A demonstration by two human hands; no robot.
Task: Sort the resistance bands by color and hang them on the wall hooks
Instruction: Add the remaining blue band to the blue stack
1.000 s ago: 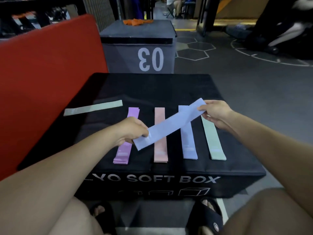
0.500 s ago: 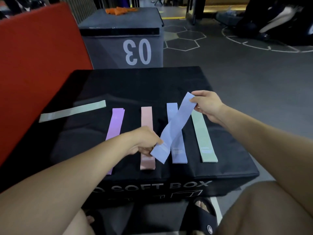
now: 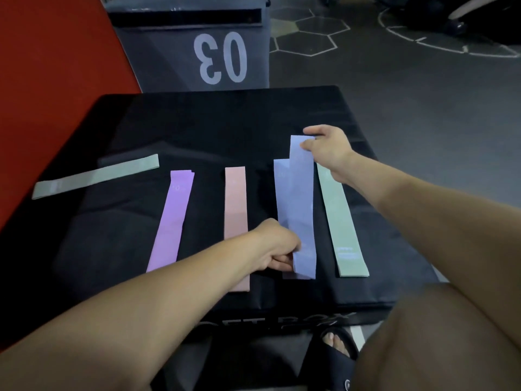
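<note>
left hand (image 3: 277,251) pinching the near end of a blue band (image 3: 302,193), right hand (image 3: 328,149) pinching its far end, the strip stretched lengthwise over a second blue band (image 3: 280,190) lying on the black soft box (image 3: 197,128). flanked on the right by a green band (image 3: 339,221), partly under the right wrist; on the left by a pink band (image 3: 236,204), crossed at its near part by the left forearm, then a purple band (image 3: 172,221). farther left, lying askew, another green band (image 3: 95,176). behind the box, a grey box marked 03 (image 3: 220,56); to the left, a red pad (image 3: 50,74). below, a black sandal (image 3: 335,359) on the floor.
</note>
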